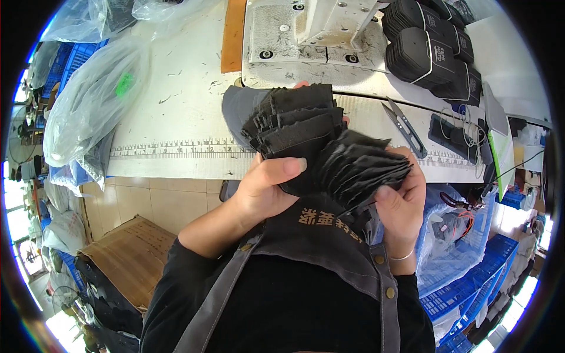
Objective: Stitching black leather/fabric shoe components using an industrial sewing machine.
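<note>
A thick stack of black fabric pieces (pixel 300 126) with frayed edges is in my left hand (pixel 268 185), the thumb pressed on its front. My right hand (pixel 403 203) pinches the fanned edges of a second bunch of black fabric pieces (pixel 359 170). The two bunches meet at the middle, above the table's front edge. Behind the left stack, a dark grey rounded piece (pixel 235 115) lies on the white table (pixel 176 106); the stack hides part of it. To the right of the bunches lies a pair of thread snips (pixel 406 129), apart from both hands.
A white machine base (pixel 276 35) stands at the back. Tied stacks of dark cards (pixel 421 53) sit at the back right, with a dark flat device (pixel 450 138) and white cord nearer. Clear plastic bags (pixel 97 100) cover the left end. Below are a cardboard box (pixel 126 259) and blue crates (pixel 471 282).
</note>
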The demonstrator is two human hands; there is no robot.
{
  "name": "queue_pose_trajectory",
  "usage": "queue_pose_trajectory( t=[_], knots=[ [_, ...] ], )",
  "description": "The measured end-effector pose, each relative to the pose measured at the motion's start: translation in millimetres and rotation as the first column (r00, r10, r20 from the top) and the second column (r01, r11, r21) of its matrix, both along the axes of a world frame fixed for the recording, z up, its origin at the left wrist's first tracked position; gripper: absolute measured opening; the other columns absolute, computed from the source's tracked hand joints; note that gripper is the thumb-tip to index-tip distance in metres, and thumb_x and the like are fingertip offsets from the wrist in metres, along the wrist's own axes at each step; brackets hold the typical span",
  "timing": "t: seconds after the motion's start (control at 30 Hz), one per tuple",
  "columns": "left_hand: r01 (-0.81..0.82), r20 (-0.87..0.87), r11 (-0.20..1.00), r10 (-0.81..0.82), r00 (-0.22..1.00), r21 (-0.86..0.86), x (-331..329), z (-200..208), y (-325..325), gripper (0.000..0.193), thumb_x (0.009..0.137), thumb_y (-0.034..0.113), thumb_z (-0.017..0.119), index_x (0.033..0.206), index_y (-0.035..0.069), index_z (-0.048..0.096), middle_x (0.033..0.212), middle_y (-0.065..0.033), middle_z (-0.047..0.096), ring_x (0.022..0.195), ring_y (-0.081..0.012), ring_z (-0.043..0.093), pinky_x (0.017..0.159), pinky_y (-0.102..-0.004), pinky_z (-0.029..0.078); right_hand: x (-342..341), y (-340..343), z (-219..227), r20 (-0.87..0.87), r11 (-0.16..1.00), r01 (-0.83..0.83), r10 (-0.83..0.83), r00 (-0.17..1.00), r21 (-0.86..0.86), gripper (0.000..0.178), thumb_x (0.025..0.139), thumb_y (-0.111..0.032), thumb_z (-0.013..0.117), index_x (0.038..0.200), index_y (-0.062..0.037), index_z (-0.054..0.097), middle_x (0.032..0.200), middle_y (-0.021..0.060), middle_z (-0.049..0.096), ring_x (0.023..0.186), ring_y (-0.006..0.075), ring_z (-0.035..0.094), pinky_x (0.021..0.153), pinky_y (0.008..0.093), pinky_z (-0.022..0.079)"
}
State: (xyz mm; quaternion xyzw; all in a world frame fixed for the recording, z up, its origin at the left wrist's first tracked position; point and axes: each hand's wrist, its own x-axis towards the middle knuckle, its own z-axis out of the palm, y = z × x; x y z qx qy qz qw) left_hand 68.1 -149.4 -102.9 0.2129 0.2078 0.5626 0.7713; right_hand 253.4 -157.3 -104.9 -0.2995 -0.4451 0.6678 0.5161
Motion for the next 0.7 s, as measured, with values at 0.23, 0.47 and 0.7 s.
queue_pose_trajectory(
  t=[0.23, 0.47, 0.7],
  knots=[
    [0.095, 0.035, 0.994, -0.093, 0.995, -0.059, -7.2, 5.2, 1.5, 0.076, 0.060, 0.020, 0.054, 0.128, -0.002, 0.026, 0.124, -0.0219, 0.039, 0.103, -0.0304, 0.049, 0.082, -0.0419, 0.047, 19.1, 8.1, -2.5, -0.336, 1.000, 0.000, 0.001, 0.942, 0.004, 0.067, 0.074, -0.012, 0.066, 0.127, -0.0003, 0.027, 0.088, 0.0041, 0.039, 0.068, 0.0151, 0.044, 0.059, 0.0255, 0.048],
    [0.091, 0.021, 0.989, -0.089, 0.996, -0.119, -8.9, -2.0, 1.2, 0.076, 0.059, 0.012, 0.056, 0.128, -0.002, 0.026, 0.122, -0.0194, 0.042, 0.101, -0.0283, 0.050, 0.085, -0.0390, 0.047, 9.9, 7.6, -0.5, -0.266, 0.977, -0.036, 0.092, 0.960, 0.208, 0.041, 0.061, -0.012, 0.073, 0.093, 0.0042, 0.053, 0.100, 0.0225, 0.049, 0.074, 0.0203, 0.056, 0.068, 0.0289, 0.045],
    [-0.014, -0.044, 0.998, 0.017, 0.999, 0.068, -4.6, 6.9, 4.0, 0.088, 0.064, -0.011, 0.055, 0.136, 0.014, 0.010, 0.119, -0.0141, 0.045, 0.111, -0.0238, 0.046, 0.095, -0.0365, 0.037, -5.9, 2.9, 22.7, 0.352, 0.907, -0.123, -0.030, 0.935, 0.403, 0.029, 0.061, 0.002, 0.067, 0.089, 0.0019, 0.058, 0.111, 0.0232, 0.048, 0.074, 0.0187, 0.057, 0.069, 0.0272, 0.044]
  ],
)
